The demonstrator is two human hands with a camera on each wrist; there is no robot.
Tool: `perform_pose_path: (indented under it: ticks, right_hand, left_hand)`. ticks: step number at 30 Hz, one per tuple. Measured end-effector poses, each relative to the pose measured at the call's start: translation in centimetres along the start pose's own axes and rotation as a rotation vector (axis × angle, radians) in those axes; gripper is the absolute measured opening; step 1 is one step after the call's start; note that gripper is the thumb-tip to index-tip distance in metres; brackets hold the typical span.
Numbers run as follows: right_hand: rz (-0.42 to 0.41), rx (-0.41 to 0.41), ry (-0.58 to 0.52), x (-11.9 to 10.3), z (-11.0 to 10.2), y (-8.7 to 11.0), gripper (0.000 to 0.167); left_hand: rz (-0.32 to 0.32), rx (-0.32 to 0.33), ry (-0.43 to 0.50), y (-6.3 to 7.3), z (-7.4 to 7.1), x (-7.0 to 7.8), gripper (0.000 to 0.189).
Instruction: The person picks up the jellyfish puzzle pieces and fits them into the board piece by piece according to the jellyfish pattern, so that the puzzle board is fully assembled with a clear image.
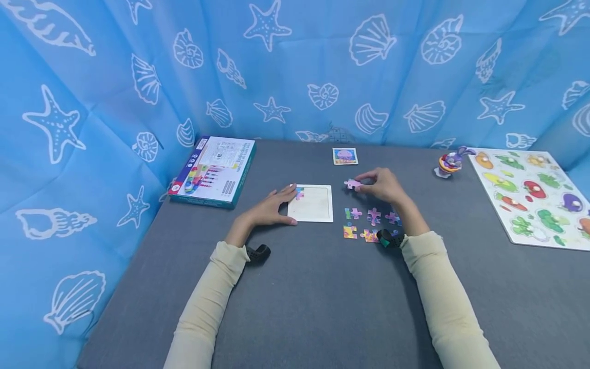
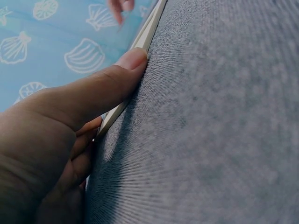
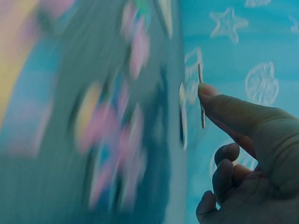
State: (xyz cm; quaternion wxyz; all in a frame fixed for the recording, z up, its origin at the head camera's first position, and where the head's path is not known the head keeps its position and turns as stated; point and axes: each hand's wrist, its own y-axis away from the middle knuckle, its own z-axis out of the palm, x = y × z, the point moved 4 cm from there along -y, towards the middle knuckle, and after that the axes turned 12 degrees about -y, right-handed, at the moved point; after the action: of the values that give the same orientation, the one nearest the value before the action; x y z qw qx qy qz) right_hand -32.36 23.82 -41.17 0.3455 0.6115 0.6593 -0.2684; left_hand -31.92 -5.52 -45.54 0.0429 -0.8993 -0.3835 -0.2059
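In the head view my right hand [image 1: 382,185] pinches a pink jigsaw piece [image 1: 352,184] between thumb and fingers, above the table. The right wrist view shows this piece [image 3: 202,95] edge-on at the thumb tip. My left hand [image 1: 272,207] holds the left side of a square white puzzle tray [image 1: 324,219], thumb at the near corner and fingertips at the far one. One blue and pink piece [image 1: 300,193] lies in the tray's far left corner. Below the right hand, several loose pieces lie in two rows, among them a yellow one [image 1: 350,232] and a pink one [image 1: 374,216].
Behind the tray lies a small picture card [image 1: 345,156]. A boxed set [image 1: 214,171] is at the back left. To the right are a rabbit figurine [image 1: 450,162] and a vegetable peg board [image 1: 507,220]. A blue seashell curtain [image 1: 295,66] hangs behind the grey table [image 1: 313,297].
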Motion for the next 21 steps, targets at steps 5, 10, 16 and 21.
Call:
perform_pose_path:
  ticks: [5, 10, 16, 21]
  right_hand:
    - [-0.058, -0.018, -0.040, -2.8, 3.4, -1.5, 0.031]
    - [-0.084, -0.072, -0.047, -4.1, 6.7, -2.3, 0.030]
    - [-0.088, -0.096, -0.057, -4.4, 8.6, -3.0, 0.029]
    - [-0.077, -0.094, -0.067, -4.5, 8.9, -3.1, 0.031]
  left_hand:
    - [-0.005, -0.010, -0.022, -0.1, 0.0, -0.1, 0.094]
    - [-0.004, -0.028, -0.020, 0.0, 0.1, 0.1, 0.093]
    - [0.006, -0.018, -0.014, 0.2, -0.1, 0.2, 0.091]
    - [0.010, -0.009, -0.001, 0.2, -0.1, 0.2, 0.092]
